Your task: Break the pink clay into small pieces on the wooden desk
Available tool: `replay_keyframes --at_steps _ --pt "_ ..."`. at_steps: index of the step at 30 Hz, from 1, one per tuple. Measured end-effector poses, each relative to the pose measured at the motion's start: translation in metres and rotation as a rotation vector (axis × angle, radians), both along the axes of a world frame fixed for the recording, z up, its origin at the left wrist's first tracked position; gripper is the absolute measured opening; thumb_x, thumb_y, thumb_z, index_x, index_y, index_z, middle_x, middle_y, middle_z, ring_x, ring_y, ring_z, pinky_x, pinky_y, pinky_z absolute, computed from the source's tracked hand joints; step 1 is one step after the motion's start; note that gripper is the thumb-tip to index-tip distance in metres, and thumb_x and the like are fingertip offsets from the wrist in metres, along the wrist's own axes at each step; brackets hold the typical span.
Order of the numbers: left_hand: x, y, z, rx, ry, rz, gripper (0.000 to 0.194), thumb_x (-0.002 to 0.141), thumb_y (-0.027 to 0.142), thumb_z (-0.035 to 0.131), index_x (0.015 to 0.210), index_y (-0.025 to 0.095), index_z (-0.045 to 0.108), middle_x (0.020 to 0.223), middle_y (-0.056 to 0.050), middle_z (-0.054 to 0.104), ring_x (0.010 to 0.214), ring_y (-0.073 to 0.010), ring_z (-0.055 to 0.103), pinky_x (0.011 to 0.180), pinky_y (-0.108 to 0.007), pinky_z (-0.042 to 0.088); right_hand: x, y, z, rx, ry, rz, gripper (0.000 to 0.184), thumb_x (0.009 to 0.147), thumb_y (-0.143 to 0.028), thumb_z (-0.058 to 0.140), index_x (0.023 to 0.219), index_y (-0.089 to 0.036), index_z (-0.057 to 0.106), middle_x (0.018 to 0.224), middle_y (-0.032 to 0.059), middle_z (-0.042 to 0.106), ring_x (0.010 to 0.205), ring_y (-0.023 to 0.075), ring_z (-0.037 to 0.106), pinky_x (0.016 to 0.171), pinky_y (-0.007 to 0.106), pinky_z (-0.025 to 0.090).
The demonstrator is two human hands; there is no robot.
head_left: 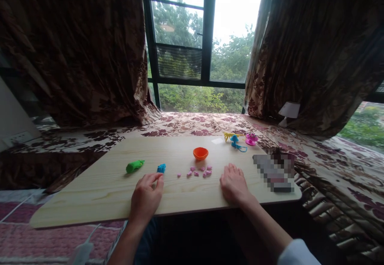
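Note:
My left hand (146,196) is over the near left of the table, thumb and index finger drawn together. Their tips meet the lower edge of a small, lumpy blue piece (161,168), its exact kind unclear. My right hand (234,183) lies palm down on the tabletop, fingers stretched out, with nothing in it. Between the hands are several small pink pieces (196,173), scattered in a loose row. An orange bowl (200,154) stands just behind them. Farther left, a green bottle-shaped toy (135,166) lies on its side.
The light wooden table (99,185) has rounded corners. At its far right are a yellow toy (229,136), a blue mushroom-shaped toy (234,139) and a pink toy (251,138). A blurred-out item (274,173) lies at the right edge. A small white lamp (289,111) stands beyond.

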State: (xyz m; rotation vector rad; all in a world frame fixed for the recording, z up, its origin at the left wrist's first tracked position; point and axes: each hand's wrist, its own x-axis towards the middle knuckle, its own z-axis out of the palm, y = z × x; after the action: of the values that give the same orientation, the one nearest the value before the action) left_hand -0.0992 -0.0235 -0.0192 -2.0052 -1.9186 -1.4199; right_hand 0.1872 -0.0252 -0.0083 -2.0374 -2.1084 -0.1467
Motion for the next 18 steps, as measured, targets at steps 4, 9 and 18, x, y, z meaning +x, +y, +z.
replay_keyframes --at_steps 4,9,18 --pt "-0.001 -0.002 0.002 0.010 0.024 0.014 0.021 0.078 0.033 0.047 0.085 0.021 0.062 0.090 -0.003 0.063 0.088 -0.0183 0.058 0.083 -0.028 0.043 -0.004 0.025 0.006 -0.034 0.031 0.032 0.047 0.089 -0.023 0.023 0.131 -0.005 0.036 0.138 0.0172 0.031 0.128 0.0245 0.026 0.101 0.042 0.020" --pt "0.000 -0.001 -0.001 0.009 0.040 0.023 0.021 0.078 0.032 0.046 0.085 0.021 0.062 0.089 -0.004 0.064 0.087 -0.0191 0.057 0.083 -0.029 0.042 0.006 -0.047 -0.006 -0.077 -0.001 0.165 0.051 0.090 -0.035 0.022 0.137 -0.016 0.026 0.144 0.0048 0.019 0.132 0.0180 0.015 0.106 0.037 0.009" --pt "0.002 -0.003 0.000 0.004 0.089 0.039 0.021 0.079 0.032 0.044 0.083 0.020 0.061 0.087 -0.004 0.063 0.086 -0.0189 0.056 0.080 -0.028 0.042 0.003 0.014 0.009 -0.170 0.099 0.054 0.058 0.090 -0.042 0.017 0.135 -0.007 0.027 0.143 0.0157 0.019 0.132 0.0253 0.014 0.102 0.048 0.012"
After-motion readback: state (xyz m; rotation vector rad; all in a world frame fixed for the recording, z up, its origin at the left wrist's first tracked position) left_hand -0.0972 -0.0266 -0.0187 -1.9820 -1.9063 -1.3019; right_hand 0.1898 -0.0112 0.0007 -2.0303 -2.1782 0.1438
